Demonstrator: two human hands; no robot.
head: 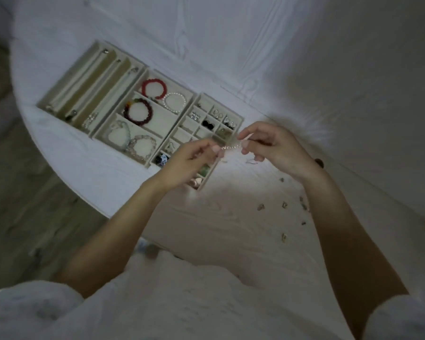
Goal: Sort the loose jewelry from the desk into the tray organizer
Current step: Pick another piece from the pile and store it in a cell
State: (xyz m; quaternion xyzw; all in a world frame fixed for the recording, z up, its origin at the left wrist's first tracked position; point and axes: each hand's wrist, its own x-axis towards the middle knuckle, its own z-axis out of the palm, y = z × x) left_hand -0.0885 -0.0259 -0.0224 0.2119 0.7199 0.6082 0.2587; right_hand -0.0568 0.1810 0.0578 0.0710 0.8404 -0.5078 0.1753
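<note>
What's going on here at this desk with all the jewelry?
A person is sorting jewelry. Both hands, the left hand and right hand, pinch the ends of a short clear beaded strand stretched between them above the beige compartmented tray organizer. The tray already holds a red beaded bracelet, a white pearl bracelet and earrings in small cells. Several small loose pieces still lie on the white wood-grain desk.

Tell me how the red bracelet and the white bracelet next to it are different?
The red bracelet has chunky, bright red beads; the white bracelet has tiny, pale beads like pearls. The red one lies further back, at the far end of its compartment; the white one sits nearer. Both are round loops lying flat in the middle tray.
</note>
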